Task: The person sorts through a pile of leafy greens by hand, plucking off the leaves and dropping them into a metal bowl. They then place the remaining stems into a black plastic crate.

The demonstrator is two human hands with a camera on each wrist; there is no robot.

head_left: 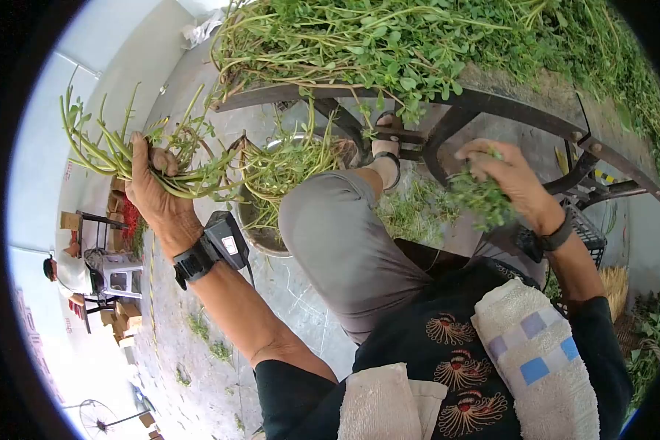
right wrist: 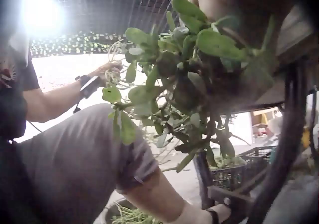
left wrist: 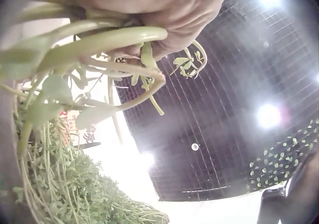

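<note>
My left hand [head_left: 158, 198] is raised at the left and grips a bunch of thick pale-green stems [head_left: 99, 150] with small leaves, which looks like purslane. Close up in the left wrist view, bent stems [left wrist: 104, 42] stick out from under the fingers. Lower and to the right, my right hand [head_left: 521, 180] holds a clump of leafy tops [head_left: 480, 202] by curled fingers. Rounded green leaves [right wrist: 164, 84] of that clump hang below the palm in the right wrist view. Between the hands, beside my knee, a metal basin [head_left: 270, 248] holds more stems [head_left: 282, 176].
A large heap of greens [head_left: 389, 44] covers the table, whose dark metal edge [head_left: 513, 121] crosses in front. Loose greens [head_left: 418, 209] lie on the floor by my leg. A black crate [head_left: 585, 238] stands at right. Far left, another person [head_left: 73, 275] sits near a plastic stool [head_left: 122, 277].
</note>
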